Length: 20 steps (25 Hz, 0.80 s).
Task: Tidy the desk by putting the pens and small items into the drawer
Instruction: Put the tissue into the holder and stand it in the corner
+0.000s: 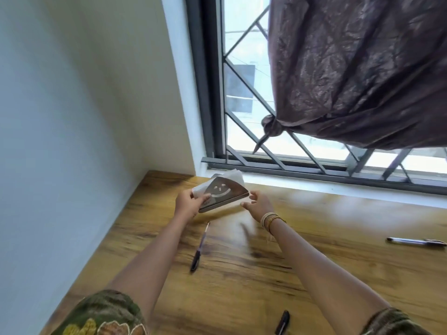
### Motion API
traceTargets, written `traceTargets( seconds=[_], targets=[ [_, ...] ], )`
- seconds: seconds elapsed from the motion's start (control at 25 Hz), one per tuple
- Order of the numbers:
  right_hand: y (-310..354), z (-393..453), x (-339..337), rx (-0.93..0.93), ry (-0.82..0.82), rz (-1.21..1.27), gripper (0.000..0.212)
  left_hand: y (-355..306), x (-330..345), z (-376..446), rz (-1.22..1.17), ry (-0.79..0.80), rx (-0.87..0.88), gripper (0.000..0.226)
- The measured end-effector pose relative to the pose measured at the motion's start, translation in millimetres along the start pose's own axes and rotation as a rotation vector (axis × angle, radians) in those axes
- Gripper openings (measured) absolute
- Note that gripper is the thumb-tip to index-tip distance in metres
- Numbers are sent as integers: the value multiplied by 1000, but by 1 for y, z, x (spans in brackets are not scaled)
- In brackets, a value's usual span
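Green floral sleeves [101,315], gold bangles [269,220]

Wood-grain desk [314,274], brown curtain [362,68]

We see a napkin holder [221,193] at the far left of the worktop [314,274], below the window [266,93]. One pen [200,246] lies nearer, another pen [416,242] far right, a marker [282,322] nearest.

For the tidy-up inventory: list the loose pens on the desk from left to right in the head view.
Blue pen below the left hand → black pen at the near edge → clear-barrelled pen far right.
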State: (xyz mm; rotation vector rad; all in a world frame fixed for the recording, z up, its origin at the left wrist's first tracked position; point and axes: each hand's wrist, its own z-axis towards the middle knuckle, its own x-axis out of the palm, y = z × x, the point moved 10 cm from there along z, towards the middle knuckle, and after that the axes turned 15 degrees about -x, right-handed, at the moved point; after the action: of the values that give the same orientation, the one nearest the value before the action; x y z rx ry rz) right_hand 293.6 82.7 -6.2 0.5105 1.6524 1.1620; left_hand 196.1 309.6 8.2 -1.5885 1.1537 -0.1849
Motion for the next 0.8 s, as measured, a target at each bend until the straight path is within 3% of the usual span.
traceTargets(
  seconds=[0.32,0.44,0.64,0.8],
  targets=[
    [66,11,134,-104,256,-39,66,63,-139,-13,-118,-416,-140,26],
    [85,12,174,-170,344,-133,63,86,-174,-18,-75,-554,-220,46],
    [103,11,204,-373,418,-474,51,102,-201,-19,-123,-674,-243,44],
    [88,9,208,-466,427,-577,52,103,-205,-17,-140,-703,-248,32]
  ],
)
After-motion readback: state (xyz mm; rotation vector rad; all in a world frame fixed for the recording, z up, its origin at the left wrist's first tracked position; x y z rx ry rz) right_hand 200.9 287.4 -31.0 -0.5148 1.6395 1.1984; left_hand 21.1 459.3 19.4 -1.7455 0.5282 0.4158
